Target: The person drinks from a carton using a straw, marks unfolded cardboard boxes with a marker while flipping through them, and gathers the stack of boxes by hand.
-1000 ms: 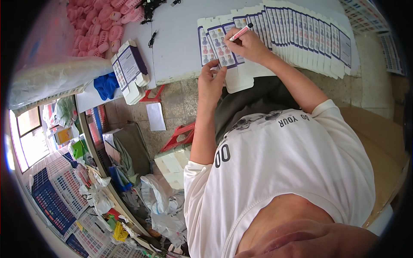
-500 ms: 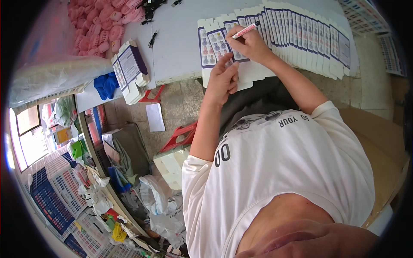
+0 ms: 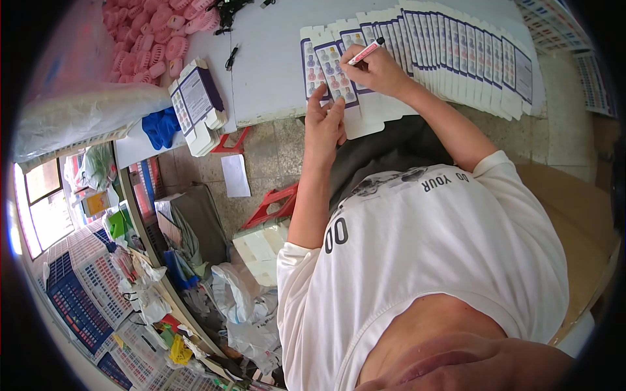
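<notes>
My right hand (image 3: 378,70) grips a marker pen (image 3: 366,51), white and red with a black end, its writing end over the flat printed cartons. Below it lies a carton (image 3: 336,77) with purple borders and rows of small fan pictures. My left hand (image 3: 324,122) is at this carton's lower left edge, with index finger and thumb spread over the cardboard and the other fingers curled. Another carton (image 3: 311,62) lies partly under it on the left. To the right, a long overlapping row of like cartons (image 3: 463,58) fans out across the table.
Pink handheld fans (image 3: 147,42) are heaped at the back left, near black cables (image 3: 231,57). A stack of cartons (image 3: 195,104) stands at the table (image 3: 267,85) edge beside a blue cloth (image 3: 161,129). Red stools (image 3: 274,203) and plastic bags (image 3: 244,313) are below.
My left hand has moved left and down along the cartons, its index finger and thumb now wider apart. The right hand and marker have shifted slightly left and down.
</notes>
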### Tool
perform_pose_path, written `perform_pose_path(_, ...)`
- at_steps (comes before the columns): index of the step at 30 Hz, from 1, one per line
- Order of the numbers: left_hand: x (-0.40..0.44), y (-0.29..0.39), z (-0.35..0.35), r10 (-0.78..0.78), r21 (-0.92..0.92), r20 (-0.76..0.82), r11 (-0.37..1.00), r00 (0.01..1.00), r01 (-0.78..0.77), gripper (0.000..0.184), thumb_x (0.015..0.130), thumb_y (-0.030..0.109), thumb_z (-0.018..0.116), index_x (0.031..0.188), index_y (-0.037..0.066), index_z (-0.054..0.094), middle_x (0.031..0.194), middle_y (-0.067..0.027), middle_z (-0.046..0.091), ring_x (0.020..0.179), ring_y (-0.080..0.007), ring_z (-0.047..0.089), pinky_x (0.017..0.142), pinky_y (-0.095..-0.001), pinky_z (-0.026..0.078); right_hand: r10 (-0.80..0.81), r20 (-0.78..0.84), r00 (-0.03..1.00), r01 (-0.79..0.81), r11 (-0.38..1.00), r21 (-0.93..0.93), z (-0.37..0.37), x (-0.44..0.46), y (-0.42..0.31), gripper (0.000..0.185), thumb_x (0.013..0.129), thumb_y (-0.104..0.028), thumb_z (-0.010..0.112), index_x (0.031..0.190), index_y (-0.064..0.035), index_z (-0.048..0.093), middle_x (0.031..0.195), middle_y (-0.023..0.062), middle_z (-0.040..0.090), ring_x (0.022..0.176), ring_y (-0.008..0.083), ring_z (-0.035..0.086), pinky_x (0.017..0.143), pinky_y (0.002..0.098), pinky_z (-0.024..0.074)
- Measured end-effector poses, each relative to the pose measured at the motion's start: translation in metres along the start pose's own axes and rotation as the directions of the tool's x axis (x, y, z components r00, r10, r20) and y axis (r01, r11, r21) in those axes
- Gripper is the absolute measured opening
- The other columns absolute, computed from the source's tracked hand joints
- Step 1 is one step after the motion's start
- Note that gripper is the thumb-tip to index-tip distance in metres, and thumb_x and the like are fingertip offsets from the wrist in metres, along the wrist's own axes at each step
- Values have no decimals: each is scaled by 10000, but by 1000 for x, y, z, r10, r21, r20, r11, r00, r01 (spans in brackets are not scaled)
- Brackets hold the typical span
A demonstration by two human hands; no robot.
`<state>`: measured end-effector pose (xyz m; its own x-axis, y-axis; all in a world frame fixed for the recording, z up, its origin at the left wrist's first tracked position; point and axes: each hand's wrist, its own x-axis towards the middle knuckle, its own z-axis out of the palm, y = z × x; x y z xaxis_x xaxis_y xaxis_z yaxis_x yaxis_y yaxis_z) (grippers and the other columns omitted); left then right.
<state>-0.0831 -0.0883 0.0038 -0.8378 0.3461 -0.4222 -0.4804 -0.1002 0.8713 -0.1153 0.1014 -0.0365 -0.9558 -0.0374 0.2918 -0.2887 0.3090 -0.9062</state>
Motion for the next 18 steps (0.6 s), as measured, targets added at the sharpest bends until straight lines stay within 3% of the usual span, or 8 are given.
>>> perform_pose_path(6, -1, 2, 1, -22, 13, 1, 1000, 1000, 22, 605, 959, 140, 599, 1453, -8, 283, 671, 30, 433, 457, -39, 338, 406, -226, 253, 20, 22, 1000, -17, 994, -107, -1, 0, -5, 72, 869, -96, 652, 882, -30, 626, 671, -28, 541, 605, 40, 468, 539, 226, 380)
perform_pose_path(12, 1, 13, 4, -65, -113, 52, 991, 997, 71, 592, 953, 144, 593, 1444, -11, 302, 664, 27, 431, 449, -45, 329, 399, -226, 267, -5, -53, 999, 12, 993, 118, 0, 1, -7, 63, 881, -91, 640, 914, -37, 638, 710, -25, 554, 616, 38, 470, 546, 226, 382)
perform_pose_path(18, 12, 5, 15, -103, -77, 214, 990, 971, 122, 600, 949, 139, 598, 1450, -11, 302, 675, 22, 452, 456, -43, 343, 401, -220, 285, 42, 10, 999, -42, 999, -4, -3, 9, -10, 106, 900, -117, 642, 958, -29, 645, 760, -14, 581, 642, 39, 486, 556, 236, 386)
